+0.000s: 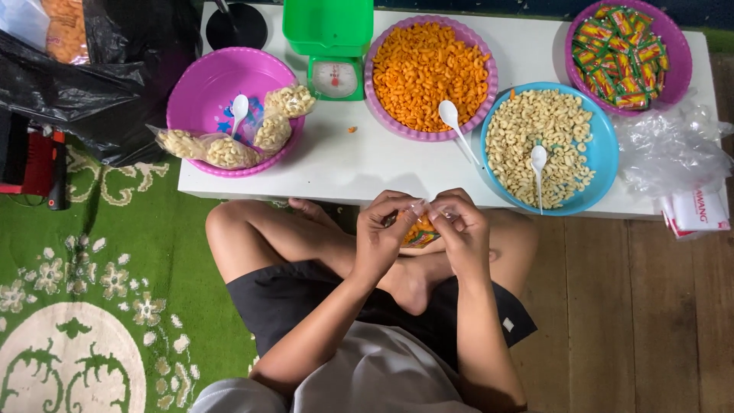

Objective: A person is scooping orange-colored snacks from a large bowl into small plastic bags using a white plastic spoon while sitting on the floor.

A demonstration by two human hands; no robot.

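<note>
The person wears black shorts (306, 302) with a small white tag (508, 324) and a pale grey shirt (367, 378), arms and feet bare.

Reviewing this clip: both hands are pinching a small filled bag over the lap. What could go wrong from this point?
1. The small clear bag is held only at its top by the left hand and right hand; if the fingers slip, its orange contents might spill onto the lap.
2. A spoon handle juts over the rim of the bowl of orange snacks; a reaching arm could flick it off.
</note>
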